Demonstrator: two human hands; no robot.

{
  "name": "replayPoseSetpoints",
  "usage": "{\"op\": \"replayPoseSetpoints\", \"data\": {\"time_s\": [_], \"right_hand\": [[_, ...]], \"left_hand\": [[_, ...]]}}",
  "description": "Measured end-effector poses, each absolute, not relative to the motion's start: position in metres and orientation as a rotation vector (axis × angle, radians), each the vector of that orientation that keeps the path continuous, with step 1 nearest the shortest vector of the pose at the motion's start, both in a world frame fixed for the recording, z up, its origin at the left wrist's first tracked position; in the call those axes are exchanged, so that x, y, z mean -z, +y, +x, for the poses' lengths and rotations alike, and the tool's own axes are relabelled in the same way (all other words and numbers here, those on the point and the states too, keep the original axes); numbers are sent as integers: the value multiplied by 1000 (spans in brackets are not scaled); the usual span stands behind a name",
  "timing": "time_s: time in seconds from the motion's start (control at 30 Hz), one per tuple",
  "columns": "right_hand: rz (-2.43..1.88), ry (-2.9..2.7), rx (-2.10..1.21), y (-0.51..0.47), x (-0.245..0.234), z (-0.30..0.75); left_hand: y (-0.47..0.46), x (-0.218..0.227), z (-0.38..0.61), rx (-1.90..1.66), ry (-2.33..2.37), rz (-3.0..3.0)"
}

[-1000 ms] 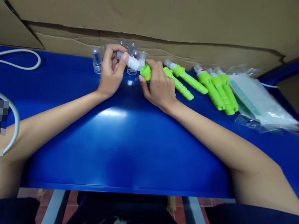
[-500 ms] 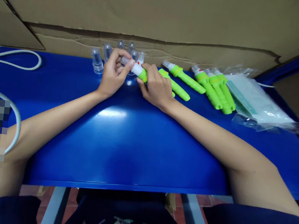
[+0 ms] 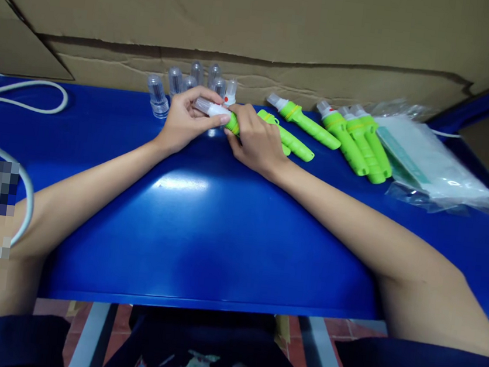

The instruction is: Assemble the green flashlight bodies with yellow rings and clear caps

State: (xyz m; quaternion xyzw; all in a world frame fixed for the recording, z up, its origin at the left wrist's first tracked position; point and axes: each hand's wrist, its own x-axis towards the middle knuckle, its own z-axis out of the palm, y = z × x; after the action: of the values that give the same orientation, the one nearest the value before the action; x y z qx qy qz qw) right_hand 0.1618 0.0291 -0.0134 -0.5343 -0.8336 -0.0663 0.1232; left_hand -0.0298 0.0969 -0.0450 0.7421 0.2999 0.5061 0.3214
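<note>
A light with a green handle, white collar and clear ribbed cap lies tilted between my hands, cap end to the left. My left hand is closed around its white collar, thumb near the green rim and fingers behind. My right hand wraps the green handle, hiding most of it. Just behind them stand several loose clear caps and a small white piece with a red spot and clear top. Beside my right hand lies a green handle, partly covered.
To the right lie another green-handled light and a group of several more. A clear plastic bag with white contents is beyond them. A white cable loops at the left. Cardboard walls the back of the blue table.
My left hand has shifted its grip; its thumb has slid right along the collar toward the green rim. My right hand still holds the handle. The view has tilted slightly.
</note>
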Motion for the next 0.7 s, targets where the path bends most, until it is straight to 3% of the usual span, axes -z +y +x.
{"op": "replayPoseSetpoints", "data": {"time_s": [0.7], "right_hand": [[-1557,-2442,230,29,13,161]], "left_hand": [[93,50,-24,-1215,791,1959]]}}
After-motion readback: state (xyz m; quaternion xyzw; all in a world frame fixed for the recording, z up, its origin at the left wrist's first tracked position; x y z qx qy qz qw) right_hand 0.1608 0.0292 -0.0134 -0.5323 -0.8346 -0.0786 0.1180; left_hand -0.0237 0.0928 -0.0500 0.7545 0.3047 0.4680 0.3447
